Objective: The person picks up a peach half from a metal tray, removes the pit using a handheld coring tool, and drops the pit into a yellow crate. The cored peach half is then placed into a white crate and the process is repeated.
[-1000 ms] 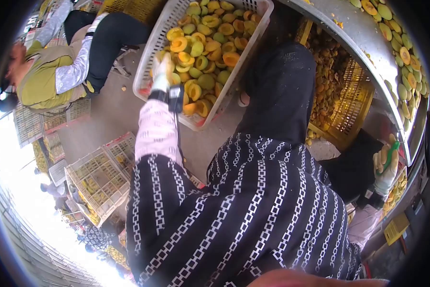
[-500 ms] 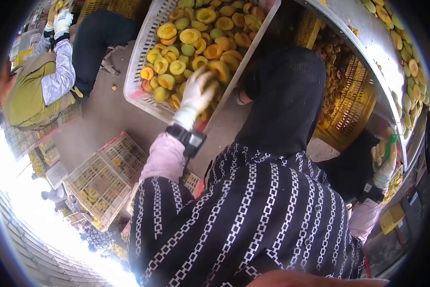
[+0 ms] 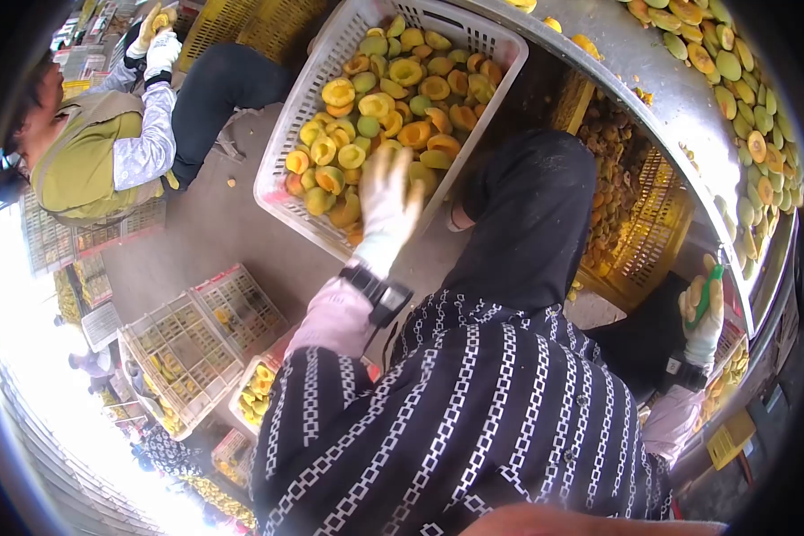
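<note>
My left hand (image 3: 389, 207), in a white glove, is over the near edge of a white plastic crate (image 3: 281, 202) filled with apricot halves (image 3: 379, 105). Its fingers are spread and somewhat blurred, and I see nothing held in them. The halves are yellow, orange and greenish, many with the cut side up. Far to the right, my gloved right hand (image 3: 698, 313) is closed round a green-handled tool (image 3: 715, 284), beside the rim of the metal table. The tool's working end is too small to make out.
More apricots (image 3: 759, 121) lie on the metal table (image 3: 598, 31), whose rim curves along the right. Below it stands a yellow crate (image 3: 643, 223) with brownish pieces. At the left a co-worker (image 3: 89, 161) sits holding fruit. Stacked crates (image 3: 187, 344) stand on the floor.
My left hand has lifted off the fruit and its fingers have spread; the blurred apricot half near them is gone from it. The view has shifted, showing more of the table.
</note>
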`<state>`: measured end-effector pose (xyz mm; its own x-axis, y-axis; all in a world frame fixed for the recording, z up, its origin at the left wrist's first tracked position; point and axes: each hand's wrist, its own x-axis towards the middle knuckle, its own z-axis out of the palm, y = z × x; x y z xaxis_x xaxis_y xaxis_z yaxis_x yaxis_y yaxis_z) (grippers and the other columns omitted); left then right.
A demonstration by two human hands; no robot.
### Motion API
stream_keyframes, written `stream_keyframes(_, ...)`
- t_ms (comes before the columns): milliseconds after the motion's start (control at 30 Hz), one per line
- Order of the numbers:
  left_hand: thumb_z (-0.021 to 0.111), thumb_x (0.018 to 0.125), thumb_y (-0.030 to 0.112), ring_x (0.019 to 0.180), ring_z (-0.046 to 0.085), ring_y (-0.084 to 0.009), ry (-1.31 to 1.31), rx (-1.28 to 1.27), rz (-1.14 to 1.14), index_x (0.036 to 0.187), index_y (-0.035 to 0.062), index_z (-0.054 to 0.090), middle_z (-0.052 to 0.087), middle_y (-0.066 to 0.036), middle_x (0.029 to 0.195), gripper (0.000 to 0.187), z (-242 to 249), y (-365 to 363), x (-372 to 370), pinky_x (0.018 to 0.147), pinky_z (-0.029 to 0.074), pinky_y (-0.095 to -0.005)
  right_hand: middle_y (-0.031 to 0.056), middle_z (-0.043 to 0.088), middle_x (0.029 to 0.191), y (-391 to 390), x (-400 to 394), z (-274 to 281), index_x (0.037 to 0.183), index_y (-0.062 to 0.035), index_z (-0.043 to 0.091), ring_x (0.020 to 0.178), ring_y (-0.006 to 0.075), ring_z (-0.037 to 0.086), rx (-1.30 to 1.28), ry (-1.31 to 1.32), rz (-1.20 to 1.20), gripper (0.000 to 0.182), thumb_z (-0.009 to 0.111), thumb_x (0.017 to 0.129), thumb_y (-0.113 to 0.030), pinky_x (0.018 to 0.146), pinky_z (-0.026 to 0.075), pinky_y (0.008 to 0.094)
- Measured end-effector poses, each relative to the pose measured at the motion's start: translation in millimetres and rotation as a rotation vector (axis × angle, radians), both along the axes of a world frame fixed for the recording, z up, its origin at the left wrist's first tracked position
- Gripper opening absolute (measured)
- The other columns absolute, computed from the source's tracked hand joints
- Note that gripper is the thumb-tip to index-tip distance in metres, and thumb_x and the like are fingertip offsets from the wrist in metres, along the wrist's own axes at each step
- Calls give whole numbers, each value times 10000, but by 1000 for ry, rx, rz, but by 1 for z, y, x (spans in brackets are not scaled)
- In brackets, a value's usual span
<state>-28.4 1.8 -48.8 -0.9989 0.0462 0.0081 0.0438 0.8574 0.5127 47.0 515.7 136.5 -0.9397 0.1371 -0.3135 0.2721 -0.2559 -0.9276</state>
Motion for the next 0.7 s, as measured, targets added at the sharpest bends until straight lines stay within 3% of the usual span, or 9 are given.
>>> stream_keyframes(33, 597, 880, 277, 1372, 292, -376, -2, -78, -164, 1423, 166, 376, 330, -168, 1487, 597, -14, 3, -12, 1127, 258, -501, -1, 451, 654, -4, -1, 2, 1371, 2, 402, 415, 65, 360, 8, -5, -2, 507, 455, 1004, -345, 407, 305, 219)
stream_keyframes(100, 558, 889, 288, 1414, 232, -319, -328, 5, 4, 1488, 208, 237, 260, -123, 1534, 684, -18, 5, -19, 1165, 174, -467, -1, 458, 653, -9, -2, 6, 1364, -6, 405, 419, 66, 368, 22, -20, 23, 504, 469, 995, -343, 411, 318, 225)
stream_keyframes(167, 542, 893, 284, 1416, 222, -336, -196, 43, -9, 1507, 195, 177, 251, -111, 1542, 720, -52, -3, -21, 1155, 198, -451, 1, 455, 648, -11, -1, 8, 1348, -14, 420, 421, 68, 369, 9, -24, -9, 503, 485, 985, -356, 411, 324, 223)
stream_keyframes(233, 541, 889, 275, 1407, 225, -361, -359, -12, -18, 1511, 151, 153, 238, -154, 1538, 743, -19, 2, -25, 1136, 242, -433, -3, 451, 648, -12, -2, 9, 1324, -30, 438, 435, 61, 370, -16, -40, -3, 478, 528, 960, -327, 395, 313, 210)
stream_keyframes(333, 535, 902, 288, 1341, 328, -405, -153, 95, -57, 1448, 20, 294, 353, -268, 1440, 654, -24, -2, -27, 1120, 275, -417, -2, 482, 697, 0, -15, 12, 1317, -46, 441, 477, 51, 412, -30, -150, -43, 477, 590, 908, -242, 403, 338, 207)
stream_keyframes(433, 495, 956, 209, 1291, 419, -343, -75, 318, 157, 1388, 1, 403, 445, -219, 1392, 488, 54, 49, 8, 1087, 325, -386, 29, 557, 799, 31, -4, -5, 1325, -58, 436, 528, 78, 488, 77, -155, 44, 491, 605, 886, -198, 460, 411, 217)
stream_keyframes(567, 479, 992, 211, 1200, 511, -230, -75, 699, 289, 1325, 7, 486, 540, -136, 1309, 391, 69, 63, 53, 1043, 371, -332, 68, 601, 888, 50, 28, 1, 1333, -58, 426, 607, 122, 564, -205, -120, -2, 508, 621, 900, -238, 562, 473, 248)
stream_keyframes(633, 469, 991, 177, 1218, 510, -245, -85, 985, 406, 1318, 11, 492, 530, -153, 1321, 368, 117, 81, 43, 1057, 371, -353, 60, 597, 830, 56, 33, 12, 1369, -73, 395, 560, 113, 541, -234, -68, -58, 535, 605, 915, -263, 519, 450, 236)
stream_keyframes(700, 445, 1006, 215, 1184, 543, -257, 77, 1001, 338, 1329, 15, 474, 565, -155, 1270, 381, 161, 95, 26, 1017, 423, -371, 58, 592, 803, 65, 37, 19, 1381, -72, 380, 529, 109, 520, -232, -61, -9, 555, 603, 917, -279, 492, 430, 230)
